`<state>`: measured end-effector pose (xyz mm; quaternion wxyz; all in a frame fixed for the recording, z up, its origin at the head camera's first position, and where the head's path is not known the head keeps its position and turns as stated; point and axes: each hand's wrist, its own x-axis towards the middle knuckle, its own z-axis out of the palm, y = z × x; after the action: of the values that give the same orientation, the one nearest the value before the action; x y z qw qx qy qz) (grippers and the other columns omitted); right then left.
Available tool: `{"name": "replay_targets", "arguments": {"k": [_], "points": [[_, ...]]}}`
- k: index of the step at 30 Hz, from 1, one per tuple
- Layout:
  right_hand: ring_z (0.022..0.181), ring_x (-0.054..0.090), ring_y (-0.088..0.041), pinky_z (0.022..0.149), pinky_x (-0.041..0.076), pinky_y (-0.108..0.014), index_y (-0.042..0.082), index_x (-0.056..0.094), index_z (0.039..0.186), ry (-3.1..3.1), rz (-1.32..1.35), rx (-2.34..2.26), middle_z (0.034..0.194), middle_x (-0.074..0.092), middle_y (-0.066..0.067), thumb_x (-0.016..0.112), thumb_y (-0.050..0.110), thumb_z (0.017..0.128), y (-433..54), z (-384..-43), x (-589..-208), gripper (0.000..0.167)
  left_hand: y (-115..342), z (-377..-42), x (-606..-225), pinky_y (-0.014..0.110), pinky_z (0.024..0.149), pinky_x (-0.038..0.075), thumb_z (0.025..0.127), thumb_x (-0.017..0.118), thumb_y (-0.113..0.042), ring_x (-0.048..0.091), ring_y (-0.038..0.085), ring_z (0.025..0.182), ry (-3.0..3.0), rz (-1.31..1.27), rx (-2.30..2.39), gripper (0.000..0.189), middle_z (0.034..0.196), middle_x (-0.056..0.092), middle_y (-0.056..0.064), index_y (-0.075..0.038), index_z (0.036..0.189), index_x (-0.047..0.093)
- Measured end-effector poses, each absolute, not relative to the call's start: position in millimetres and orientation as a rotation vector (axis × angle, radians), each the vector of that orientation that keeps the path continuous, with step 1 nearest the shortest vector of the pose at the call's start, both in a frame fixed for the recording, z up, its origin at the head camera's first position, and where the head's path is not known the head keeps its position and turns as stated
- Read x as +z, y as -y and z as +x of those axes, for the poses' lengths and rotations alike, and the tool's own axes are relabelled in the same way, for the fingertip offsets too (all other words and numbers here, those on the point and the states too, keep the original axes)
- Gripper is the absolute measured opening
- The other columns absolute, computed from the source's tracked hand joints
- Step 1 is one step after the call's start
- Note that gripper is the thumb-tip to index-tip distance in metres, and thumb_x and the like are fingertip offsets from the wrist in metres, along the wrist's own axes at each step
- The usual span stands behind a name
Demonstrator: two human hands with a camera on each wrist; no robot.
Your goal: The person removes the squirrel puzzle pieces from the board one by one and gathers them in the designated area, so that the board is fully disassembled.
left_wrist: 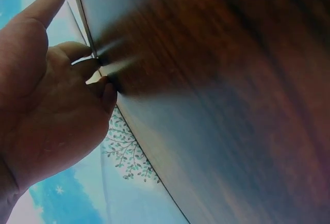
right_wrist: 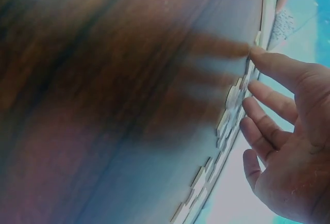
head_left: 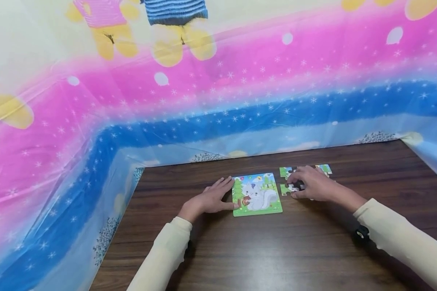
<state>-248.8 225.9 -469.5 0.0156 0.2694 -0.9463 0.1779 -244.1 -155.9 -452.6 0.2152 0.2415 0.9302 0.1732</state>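
A square picture card (head_left: 257,198) with a white squirrel among green trees lies flat on the table. My left hand (head_left: 213,199) touches its left side, thumb near the lower corner and fingers at the upper one. To the card's right are several jigsaw puzzle pieces (head_left: 285,190), partly covered by my right hand (head_left: 316,184). Its thumb and fingertips rest on them, spread apart. Seen edge-on in the right wrist view, the puzzle pieces (right_wrist: 233,97) lie low on the table under the fingers. The left wrist view shows the left palm (left_wrist: 51,110) and bent fingers at a thin edge.
The dark wood table (head_left: 255,250) runs forward to a printed cloth backdrop (head_left: 218,97) in pink, blue and cream. The backdrop hangs along the table's back and left edges. A black wrist strap (head_left: 362,232) shows below the right sleeve.
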Motion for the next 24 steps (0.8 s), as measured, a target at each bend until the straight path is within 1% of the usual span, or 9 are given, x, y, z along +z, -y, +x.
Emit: {"name": "replay_targets", "arguments": {"k": [4,8,12,16,18,21,24], "points": [[0.113,0.063,-0.029,0.089,0.048,-0.059,0.017,0.075,0.127,2.934,0.827,0.582,0.116,0.071,-0.004,0.085,0.031,0.091,-223,-249,-467,0.040,153,-243,-450,0.064,0.133,0.011,0.104,0.060,-0.057,0.001,0.026,0.169,-2.602,0.677,0.490,0.088,0.181,0.006,-0.001,-0.024,0.172,0.015],[0.110,0.065,-0.027,0.087,0.050,-0.055,0.016,0.074,0.130,2.926,0.859,0.627,0.120,0.071,-0.005,0.081,0.029,0.094,-214,-244,-468,0.038,141,-238,-445,0.061,0.134,0.013,0.107,0.058,-0.050,0.006,0.026,0.169,-2.624,0.761,0.496,0.082,0.181,0.011,0.002,-0.018,0.172,0.018],[0.113,0.065,-0.028,0.091,0.052,-0.057,0.016,0.074,0.131,2.944,0.925,0.644,0.126,0.070,-0.006,0.079,0.030,0.096,-200,-235,-468,0.037,125,-229,-443,0.056,0.135,0.015,0.109,0.056,-0.047,0.009,0.024,0.168,-2.614,0.896,0.450,0.077,0.180,0.015,0.002,-0.017,0.171,0.021],[0.121,0.063,-0.031,0.098,0.050,-0.061,0.018,0.074,0.130,2.967,0.934,0.632,0.129,0.069,-0.007,0.079,0.031,0.096,-187,-228,-466,0.037,114,-221,-444,0.053,0.135,0.018,0.109,0.055,-0.049,0.010,0.024,0.168,-2.621,0.962,0.373,0.077,0.180,0.016,0.001,-0.018,0.171,0.023],[0.121,0.063,-0.030,0.098,0.050,-0.059,0.018,0.074,0.130,2.971,0.930,0.615,0.128,0.070,-0.007,0.079,0.032,0.096,-181,-224,-465,0.037,111,-220,-446,0.051,0.134,0.020,0.109,0.055,-0.048,0.012,0.025,0.168,-2.644,0.974,0.340,0.076,0.180,0.017,0.002,-0.016,0.171,0.023],[0.108,0.062,-0.023,0.088,0.050,-0.048,0.018,0.074,0.130,2.962,0.950,0.601,0.123,0.069,-0.007,0.077,0.033,0.097,-173,-220,-464,0.036,109,-219,-448,0.049,0.134,0.022,0.109,0.055,-0.046,0.014,0.025,0.168,-2.671,0.970,0.299,0.074,0.179,0.019,0.004,-0.016,0.170,0.025],[0.094,0.057,-0.016,0.078,0.044,-0.037,0.017,0.073,0.134,2.958,0.953,0.574,0.120,0.069,-0.007,0.077,0.034,0.097,-168,-217,-464,0.040,110,-219,-450,0.049,0.135,0.022,0.109,0.055,-0.047,0.014,0.025,0.168,-2.676,0.941,0.283,0.074,0.179,0.018,0.004,-0.018,0.170,0.026]]}}
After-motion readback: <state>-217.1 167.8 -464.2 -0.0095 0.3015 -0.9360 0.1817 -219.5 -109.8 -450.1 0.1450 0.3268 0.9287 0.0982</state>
